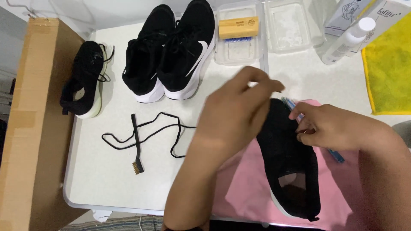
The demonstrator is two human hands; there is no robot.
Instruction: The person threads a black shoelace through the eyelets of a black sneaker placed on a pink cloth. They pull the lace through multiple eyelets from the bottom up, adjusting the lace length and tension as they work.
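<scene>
Head view, largest to smallest:
- White table (107, 184) carries everything; a brown cardboard panel (34, 128) stands along its left edge.
- Pink cloth (244, 188) is spread at the near right, under the shoe being worked on.
- Yellow cloth (389, 68) lies at the far right.
- Pair of black sneakers with white soles (171, 51) sits at the far centre, side by side and touching.
- Black shoe (287, 158) lies on the pink cloth, opening toward the camera, between both hands.
- Single black shoe with pale sole (85, 79) rests at the far left, well apart from the pair.
- Left hand (235, 115) hovers over the toe end, fingers bent and pinched together (what they pinch, cannot tell).
- Right hand (329, 128) is closed on the shoe's upper right edge, gripping the fabric.
- Two clear plastic trays (295, 25) sit at the far side; a wooden brush (238, 27) lies on the left one.
- White bottle (349, 40) lies near the yellow cloth.
- Loose black lace (150, 132) trails left of the hands.
- Small wire brush (137, 147) lies across the lace.
- Blue pen-like tool (336, 155) pokes out beneath the right hand.
</scene>
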